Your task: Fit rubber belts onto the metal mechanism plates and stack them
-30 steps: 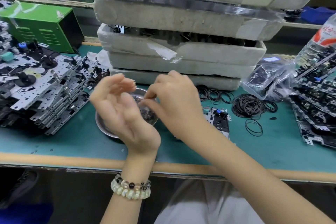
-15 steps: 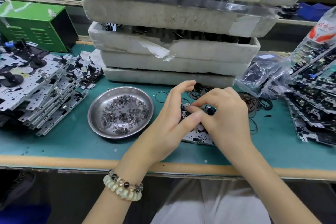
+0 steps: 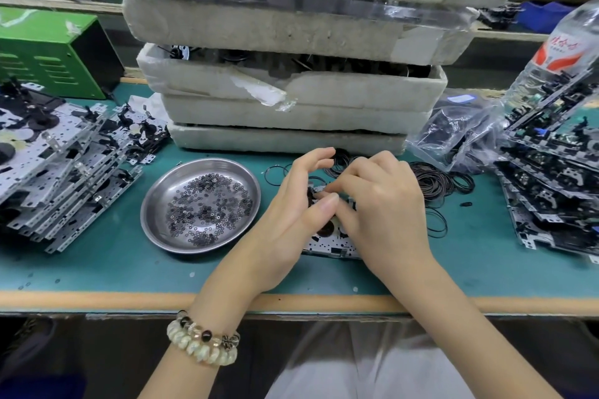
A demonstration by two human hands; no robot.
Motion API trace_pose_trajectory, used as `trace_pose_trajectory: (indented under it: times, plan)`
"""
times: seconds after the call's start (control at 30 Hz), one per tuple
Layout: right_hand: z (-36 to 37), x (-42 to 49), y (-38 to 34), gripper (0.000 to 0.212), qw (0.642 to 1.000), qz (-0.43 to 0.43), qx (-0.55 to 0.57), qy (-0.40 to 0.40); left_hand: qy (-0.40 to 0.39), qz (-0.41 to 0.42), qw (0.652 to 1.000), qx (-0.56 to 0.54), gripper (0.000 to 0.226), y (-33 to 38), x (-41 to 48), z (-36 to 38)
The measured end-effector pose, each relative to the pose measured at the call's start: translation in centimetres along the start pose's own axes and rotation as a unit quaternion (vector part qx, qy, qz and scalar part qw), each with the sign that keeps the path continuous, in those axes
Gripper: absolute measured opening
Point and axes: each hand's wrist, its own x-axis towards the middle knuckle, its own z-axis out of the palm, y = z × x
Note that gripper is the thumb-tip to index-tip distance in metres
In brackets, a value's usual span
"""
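Backdrop: a stack of white foam trays (image 3: 291,91) fills the bench behind the hands, with black parts showing in a gap between two trays.
Left side: a round steel dish (image 3: 152,204) holding small dark washers lies just beside the left hand (image 3: 285,227); further left are a leaning stack of perforated metal plates (image 3: 48,172) and a green metal box (image 3: 42,52).
Right side: loose black rubber belts (image 3: 434,185), a clear plastic bag of black parts (image 3: 453,136) and another pile of plates (image 3: 551,188).
Task piece: one silver metal mechanism plate (image 3: 327,243) lies flat on the teal bench mat (image 3: 97,262), mostly covered by both hands.
Left fingers: loosely curved and released, the thumb straight and touching the right fingertips above the plate.
Right hand (image 3: 382,204): fingers curled down onto the plate, tips together; whether they pinch anything cannot be told.
Writing: a clear plastic bottle (image 3: 564,52) carries a red label with white characters, too blurred to read.
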Motion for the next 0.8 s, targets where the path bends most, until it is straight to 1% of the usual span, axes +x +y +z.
trace_pose_trajectory:
  times: [0.07, 0.17, 0.23, 0.3, 0.33, 0.4, 0.47, 0.6, 0.8]
  plan:
    - [0.0, 0.1, -0.1, 0.027, 1.000, -0.016, -0.018, -0.001, 0.001, 0.001, 1.000, 0.000, 0.060, 0.3, 0.0, 0.0]
    - [0.1, 0.2, -0.1, 0.029, 0.998, -0.036, -0.059, 0.009, 0.006, -0.001, 1.000, -0.006, 0.061, 0.5, 0.1, 0.0]
    - [0.2, 0.1, -0.2, 0.030, 0.996, -0.040, -0.079, 0.013, 0.004, -0.003, 1.000, -0.003, 0.055, 0.5, 0.1, 0.0]
    - [0.2, 0.1, -0.3, 0.031, 0.995, -0.046, -0.086, 0.020, 0.003, -0.006, 1.000, 0.004, 0.043, 0.3, 0.1, 0.0]
    - [0.1, 0.1, -0.4, 0.031, 0.995, -0.048, -0.088, 0.023, 0.003, -0.007, 1.000, 0.005, 0.042, 0.3, 0.1, 0.0]
    - [0.1, 0.0, -0.4, 0.028, 0.994, -0.054, -0.093, 0.033, 0.001, -0.006, 1.000, 0.003, 0.048, 0.2, 0.0, 0.0]
    - [0.2, 0.1, -0.6, 0.020, 0.992, -0.061, -0.103, 0.048, -0.001, -0.001, 1.000, 0.003, 0.057, 0.1, 0.0, -0.1]
    - [0.5, 0.1, -1.1, 0.022, 0.990, -0.074, -0.102, 0.057, -0.003, 0.005, 1.000, 0.005, 0.058, 0.1, 0.1, -0.2]
    - [0.5, 0.1, -0.9, 0.024, 0.994, -0.077, -0.066, 0.032, -0.008, 0.005, 1.000, 0.009, 0.057, 0.1, 0.2, -0.2]
